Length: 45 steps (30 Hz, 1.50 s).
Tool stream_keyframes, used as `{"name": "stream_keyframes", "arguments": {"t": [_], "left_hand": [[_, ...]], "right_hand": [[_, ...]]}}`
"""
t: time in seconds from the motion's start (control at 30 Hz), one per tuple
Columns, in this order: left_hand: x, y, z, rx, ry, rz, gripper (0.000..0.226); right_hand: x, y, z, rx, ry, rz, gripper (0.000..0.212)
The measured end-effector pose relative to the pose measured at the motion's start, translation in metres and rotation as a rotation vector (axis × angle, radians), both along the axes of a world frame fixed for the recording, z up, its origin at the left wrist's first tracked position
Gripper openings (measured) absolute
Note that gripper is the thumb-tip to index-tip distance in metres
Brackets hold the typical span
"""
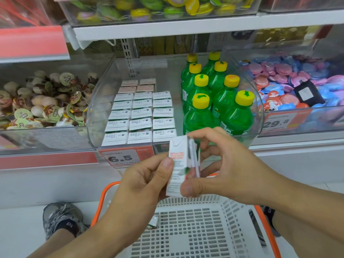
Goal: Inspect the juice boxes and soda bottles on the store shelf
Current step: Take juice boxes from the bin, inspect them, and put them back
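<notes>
Between both hands, just above the white plastic shopping basket (195,229), a small white juice box (177,164) stands upright with a wrapped straw along the side facing the right hand. The left hand (147,181) pinches the carton from its left side, thumb pressed on the printed face. The right hand (223,170) grips it from the other side, thumb low on the carton and fingers curled behind the top; so the two hands are close together, both clamped on the same box.

Beyond the hands, on the shelf, a clear curved bin (93,116) holds the remaining juice boxes (141,118) in tidy rows, their white tops showing. Just past the right hand's fingers, in the same bin, stand green soda bottles (214,101) with yellow caps, packed closely in two rows.

Below the left wrist, a small carton (153,222) lies in the basket, which has orange handles. A price tag reading 6.5 (121,157) sits on the shelf edge just beyond the left hand. Bins of wrapped sweets flank the hands: brownish ones (42,101) far left, pink and blue ones (290,82) far right. A grey sneaker (61,218) rests on the floor left of the left forearm.
</notes>
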State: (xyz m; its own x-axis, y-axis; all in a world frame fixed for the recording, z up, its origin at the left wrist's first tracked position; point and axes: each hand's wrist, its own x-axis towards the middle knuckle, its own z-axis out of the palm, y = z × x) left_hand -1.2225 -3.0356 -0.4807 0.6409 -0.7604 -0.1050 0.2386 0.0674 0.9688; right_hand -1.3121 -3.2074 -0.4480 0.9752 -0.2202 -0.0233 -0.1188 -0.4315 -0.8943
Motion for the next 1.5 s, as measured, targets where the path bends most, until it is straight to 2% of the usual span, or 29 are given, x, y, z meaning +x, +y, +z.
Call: {"name": "stream_keyframes", "arguments": {"t": [0.13, 0.27, 0.37, 0.53, 0.67, 0.77, 0.87, 0.93, 1.0, 1.07, 1.17, 1.27, 1.33, 1.43, 1.5], "left_hand": [[0.002, 0.001, 0.004, 0.111, -0.062, -0.031, 0.033], [0.004, 0.001, 0.010, 0.131, -0.069, -0.083, 0.038], [0.000, 0.000, 0.009, 0.110, -0.062, -0.104, 0.030], [0.000, 0.001, 0.007, 0.130, -0.054, -0.072, 0.028], [0.001, 0.000, 0.007, 0.095, 0.010, 0.047, 0.033], [-0.002, -0.001, 0.011, 0.081, 0.029, 0.117, 0.039], [-0.004, -0.002, 0.015, 0.067, 0.068, 0.175, 0.047], [-0.003, -0.002, 0.015, 0.070, 0.033, 0.176, 0.044], [-0.001, 0.000, 0.017, 0.059, 0.024, 0.163, 0.041], [0.001, 0.002, 0.022, 0.060, 0.009, 0.123, 0.041], [0.004, 0.008, 0.029, 0.086, -0.208, 0.123, 0.052], [0.013, 0.018, 0.031, 0.136, -0.683, 0.186, 0.068], [0.016, 0.021, 0.030, 0.111, -0.907, 0.139, 0.066], [0.015, 0.018, 0.028, 0.034, -1.069, 0.083, 0.058], [0.014, 0.014, 0.028, 0.030, -1.140, 0.121, 0.052]], "right_hand": [[-0.002, -0.003, 0.004, 0.057, -0.037, -0.114, 0.051], [0.000, -0.006, 0.008, 0.151, -0.061, -0.125, 0.044], [0.001, -0.004, 0.009, 0.219, -0.068, -0.122, 0.036], [0.004, -0.005, 0.007, 0.119, -0.067, -0.100, 0.029], [0.003, -0.010, 0.002, 0.093, -0.065, -0.071, 0.049], [0.002, -0.009, 0.003, 0.166, -0.105, -0.020, 0.059], [0.000, -0.008, 0.004, 0.197, -0.112, 0.080, 0.083], [-0.001, -0.009, 0.005, 0.192, -0.127, 0.123, 0.097], [-0.002, -0.009, 0.006, 0.138, -0.138, 0.142, 0.099], [-0.003, -0.008, 0.008, 0.094, -0.174, 0.098, 0.086], [-0.005, -0.005, 0.009, 0.107, -0.238, 0.037, 0.071], [-0.006, -0.006, 0.009, 0.137, -0.259, -0.010, 0.059], [-0.004, -0.004, 0.008, 0.172, -0.240, -0.063, 0.053], [0.000, 0.003, 0.003, 0.179, -0.190, -0.095, 0.055], [0.002, 0.008, 0.003, 0.165, -0.170, -0.093, 0.055]]}}
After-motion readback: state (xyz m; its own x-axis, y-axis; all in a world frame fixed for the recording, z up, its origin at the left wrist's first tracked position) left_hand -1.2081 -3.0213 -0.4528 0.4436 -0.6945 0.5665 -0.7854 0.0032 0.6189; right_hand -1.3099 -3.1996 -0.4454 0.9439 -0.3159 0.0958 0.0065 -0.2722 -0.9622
